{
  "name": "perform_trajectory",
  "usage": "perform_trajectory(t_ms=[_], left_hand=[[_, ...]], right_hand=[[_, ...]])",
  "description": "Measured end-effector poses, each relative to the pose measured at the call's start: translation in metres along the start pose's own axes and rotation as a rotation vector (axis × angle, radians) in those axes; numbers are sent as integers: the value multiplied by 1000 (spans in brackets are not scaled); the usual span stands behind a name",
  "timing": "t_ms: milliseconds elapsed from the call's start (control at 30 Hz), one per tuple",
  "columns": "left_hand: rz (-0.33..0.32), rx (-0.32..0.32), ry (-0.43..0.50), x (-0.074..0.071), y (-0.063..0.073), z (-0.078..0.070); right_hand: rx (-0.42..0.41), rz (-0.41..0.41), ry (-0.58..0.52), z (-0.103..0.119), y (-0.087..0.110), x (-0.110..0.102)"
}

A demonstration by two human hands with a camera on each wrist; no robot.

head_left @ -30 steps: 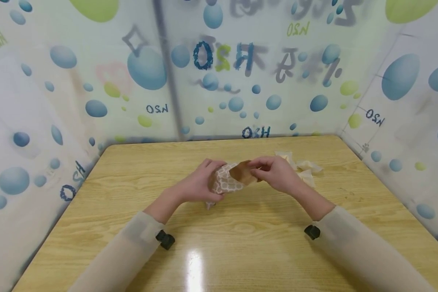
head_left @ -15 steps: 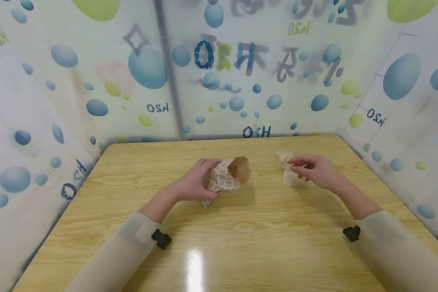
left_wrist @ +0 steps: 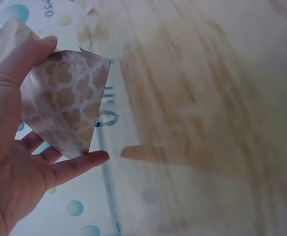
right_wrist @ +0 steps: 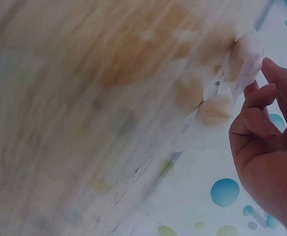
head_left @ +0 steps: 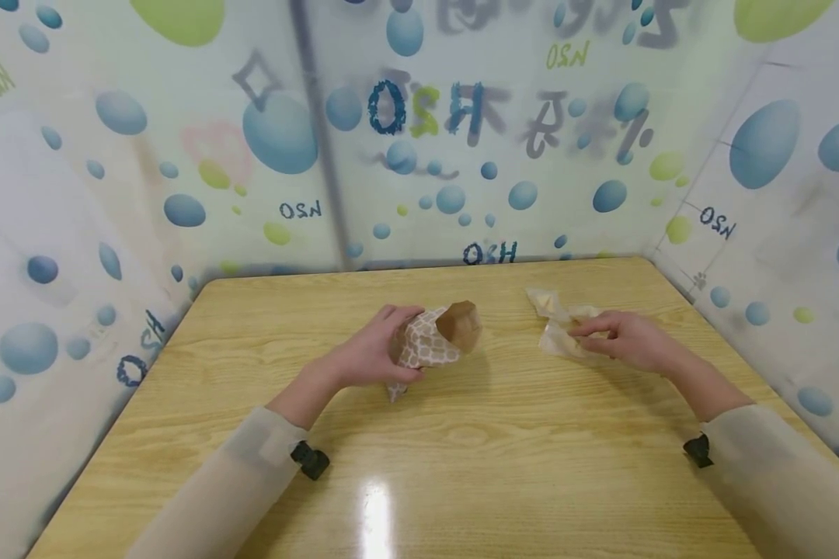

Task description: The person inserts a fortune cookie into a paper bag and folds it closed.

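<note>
Left hand (head_left: 372, 353) grips a brown-and-white patterned paper bag (head_left: 428, 341), table (head_left: 475, 442) centre; right hand (head_left: 625, 339) touches translucent cream packets (head_left: 555, 340), far right, pinch unclear; hard squeezing could collapse the bag's mouth.

Brightly and evenly lit in the head view, with white glare streaking the near part of the bench (head_left: 496, 466), faint shadow beside the patterned paper bag (head_left: 426, 341) and wide-angle stretching toward the edges. Dimmer, hazier and softer in both wrist views, with reflections washing the glossy surface.
</note>
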State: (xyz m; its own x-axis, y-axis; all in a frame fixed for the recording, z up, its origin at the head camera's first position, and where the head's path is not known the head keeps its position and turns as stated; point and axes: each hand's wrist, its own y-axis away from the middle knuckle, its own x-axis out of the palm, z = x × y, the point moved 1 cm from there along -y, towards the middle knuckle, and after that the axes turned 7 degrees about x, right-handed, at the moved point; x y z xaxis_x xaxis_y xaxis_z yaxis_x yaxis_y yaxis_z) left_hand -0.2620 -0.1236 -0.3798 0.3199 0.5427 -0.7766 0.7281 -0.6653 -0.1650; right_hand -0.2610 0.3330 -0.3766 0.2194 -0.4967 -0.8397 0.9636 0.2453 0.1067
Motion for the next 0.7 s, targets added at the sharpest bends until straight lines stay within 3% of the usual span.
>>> perform_trajectory(t_ms=[367, 533, 700], left_hand=[[7, -8, -5, 1, 0, -1], [13, -8, -3, 1, 0, -2], [25, -6, -7, 2, -1, -3]], right_hand=[[-45, 1, 7, 8, -1, 7], [-25, 85, -2, 15, -1, 9], [-55, 177, -36, 19, -1, 12]])
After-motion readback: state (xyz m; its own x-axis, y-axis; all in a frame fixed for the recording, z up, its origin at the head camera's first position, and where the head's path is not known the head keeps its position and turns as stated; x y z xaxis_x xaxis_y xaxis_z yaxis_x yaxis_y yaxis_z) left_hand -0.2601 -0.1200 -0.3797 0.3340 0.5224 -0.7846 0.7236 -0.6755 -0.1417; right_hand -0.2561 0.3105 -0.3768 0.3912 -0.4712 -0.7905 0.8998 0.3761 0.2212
